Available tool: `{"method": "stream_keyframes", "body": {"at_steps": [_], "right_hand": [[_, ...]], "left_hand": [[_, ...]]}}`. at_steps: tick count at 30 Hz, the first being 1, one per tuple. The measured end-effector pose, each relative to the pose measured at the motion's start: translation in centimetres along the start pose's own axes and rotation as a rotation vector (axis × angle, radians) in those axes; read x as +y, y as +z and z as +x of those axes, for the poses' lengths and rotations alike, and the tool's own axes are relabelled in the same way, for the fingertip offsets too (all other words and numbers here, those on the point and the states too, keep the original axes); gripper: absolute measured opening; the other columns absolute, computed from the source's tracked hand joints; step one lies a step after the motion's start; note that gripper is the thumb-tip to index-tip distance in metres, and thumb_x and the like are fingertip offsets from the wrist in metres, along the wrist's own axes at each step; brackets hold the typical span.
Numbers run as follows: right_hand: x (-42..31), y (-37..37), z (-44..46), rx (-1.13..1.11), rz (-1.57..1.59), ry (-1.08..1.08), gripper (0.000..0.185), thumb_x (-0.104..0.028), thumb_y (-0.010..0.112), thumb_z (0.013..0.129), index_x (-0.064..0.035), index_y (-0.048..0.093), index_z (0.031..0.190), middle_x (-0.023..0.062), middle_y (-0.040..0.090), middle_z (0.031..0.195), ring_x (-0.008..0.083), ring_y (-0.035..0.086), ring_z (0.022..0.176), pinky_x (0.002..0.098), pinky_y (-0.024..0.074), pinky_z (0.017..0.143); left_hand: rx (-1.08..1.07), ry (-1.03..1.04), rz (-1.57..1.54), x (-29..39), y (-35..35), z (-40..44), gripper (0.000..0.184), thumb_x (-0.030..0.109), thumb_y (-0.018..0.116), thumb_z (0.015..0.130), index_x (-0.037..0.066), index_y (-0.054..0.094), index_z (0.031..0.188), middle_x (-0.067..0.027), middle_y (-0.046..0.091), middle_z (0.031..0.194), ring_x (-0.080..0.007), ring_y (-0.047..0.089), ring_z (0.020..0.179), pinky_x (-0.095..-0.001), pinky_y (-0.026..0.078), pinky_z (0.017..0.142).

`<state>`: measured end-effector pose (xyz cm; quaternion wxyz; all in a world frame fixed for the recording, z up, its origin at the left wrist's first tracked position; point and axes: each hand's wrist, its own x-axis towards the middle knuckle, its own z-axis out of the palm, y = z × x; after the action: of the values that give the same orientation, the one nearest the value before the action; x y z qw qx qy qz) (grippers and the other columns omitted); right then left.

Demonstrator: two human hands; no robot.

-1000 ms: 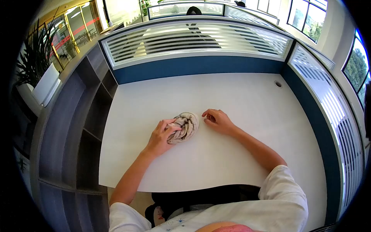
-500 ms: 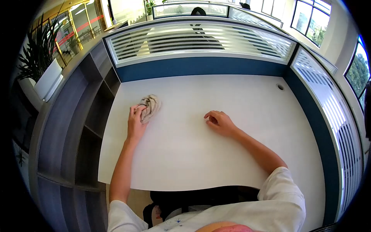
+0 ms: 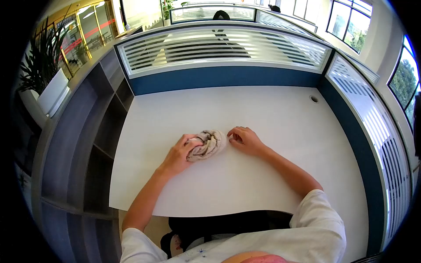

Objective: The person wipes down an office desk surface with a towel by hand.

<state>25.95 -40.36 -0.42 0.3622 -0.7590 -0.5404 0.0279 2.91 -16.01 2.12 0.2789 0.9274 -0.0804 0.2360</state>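
The left hand (image 3: pixel 176 155) has its fingers curled over a cloth (image 3: pixel 211 147) and is holding on to it. The cloth is pale and grey-brown, all twisted up like a bun, and it sits on the white desk (image 3: pixel 245 188) just to the right of the left palm. On the other side of the cloth, very near it, is the right hand (image 3: pixel 245 141). Its fingers are bent in, and I cannot tell if they hold anything or touch the cloth. Away past the grip, at the back of the desk, is a blue wall (image 3: pixel 228 76) with stripy glass (image 3: pixel 223 46) on top. Far off to the right of the grip, and further back, is a little round hole (image 3: pixel 313 99). Well to the left of the grip are dark shelves (image 3: pixel 74 131), and past them is a spiky plant (image 3: pixel 41 65) in a white pot (image 3: pixel 53 93)
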Motion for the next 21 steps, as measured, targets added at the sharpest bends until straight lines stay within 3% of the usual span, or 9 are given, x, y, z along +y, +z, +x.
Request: {"method": "stream_keyframes", "body": {"at_steps": [3,6,9,13,17,19,21], "right_hand": [[-0.8,-0.4,-0.4,-0.044,-0.013,0.012,0.017,-0.017,0.067,0.099,-0.0081,0.071,0.112,0.005,0.065,0.086,0.0259,0.064,0.087,0.0424,0.0511,0.091],[-0.9,-0.8,-0.6,-0.073,-0.003,0.014,0.016,-0.018,0.067,0.099,-0.0093,0.071,0.113,0.0041,0.065,0.087,0.0254,0.064,0.087,0.0417,0.0506,0.094],[-0.8,-0.4,-0.4,-0.05,-0.004,0.01,0.015,-0.019,0.066,0.1,-0.0099,0.071,0.112,0.0036,0.066,0.087,0.0252,0.065,0.088,0.0413,0.0504,0.094],[-0.7,0.1,-0.2,-0.041,-0.031,-0.008,0.017,-0.02,0.066,0.101,-0.0099,0.071,0.113,0.0043,0.068,0.089,0.0259,0.066,0.088,0.042,0.0507,0.094],[-0.6,-0.1,-0.1,-0.041,0.003,0.008,0.02,-0.02,0.065,0.1,-0.0091,0.071,0.116,0.0059,0.069,0.088,0.0273,0.066,0.089,0.0435,0.0515,0.093],[-0.4,-0.1,-0.2,-0.025,0.014,-0.001,0.021,-0.019,0.066,0.1,-0.0083,0.071,0.117,0.0067,0.068,0.087,0.0276,0.066,0.089,0.0439,0.0518,0.093],[-0.4,-0.2,-0.5,-0.026,0.034,0.014,0.021,-0.019,0.066,0.1,-0.0075,0.071,0.117,0.0072,0.068,0.085,0.0276,0.066,0.089,0.0439,0.052,0.092]], "left_hand": [[0.162,-0.031,0.462,-5.5,-0.1,-0.9,0.061,-0.012,0.073,0.077,0.018,0.069,0.13,-0.0123,0.062,0.137,-0.037,0.065,0.123,-0.0473,0.062,0.097],[0.347,-0.307,0.434,-8.1,-4.0,-1.1,0.062,-0.004,0.085,0.078,0.011,0.064,0.135,-0.0144,0.06,0.136,-0.0412,0.062,0.125,-0.0492,0.057,0.103],[0.397,-0.426,0.484,-9.7,-4.4,-2.3,0.064,-0.004,0.085,0.077,0.01,0.063,0.135,-0.017,0.055,0.133,-0.042,0.06,0.126,-0.0485,0.056,0.102],[0.248,-0.286,0.424,-4.6,-1.1,-1.8,0.065,-0.007,0.082,0.075,0.012,0.065,0.134,-0.0168,0.054,0.131,-0.0409,0.061,0.123,-0.0485,0.057,0.099],[0.0,-0.037,0.12,1.7,1.8,-0.7,0.074,-0.007,0.086,0.067,0.016,0.066,0.134,-0.0158,0.056,0.137,-0.0413,0.066,0.116,-0.0478,0.061,0.096],[0.012,0.107,0.14,2.1,2.6,-0.4,0.073,-0.006,0.086,0.067,0.018,0.067,0.133,-0.015,0.057,0.137,-0.0396,0.067,0.114,-0.047,0.062,0.093],[0.054,0.041,0.099,1.6,2.2,-0.2,0.073,-0.006,0.087,0.067,0.018,0.068,0.133,-0.0142,0.057,0.136,-0.038,0.068,0.113,-0.0467,0.063,0.091]]}}
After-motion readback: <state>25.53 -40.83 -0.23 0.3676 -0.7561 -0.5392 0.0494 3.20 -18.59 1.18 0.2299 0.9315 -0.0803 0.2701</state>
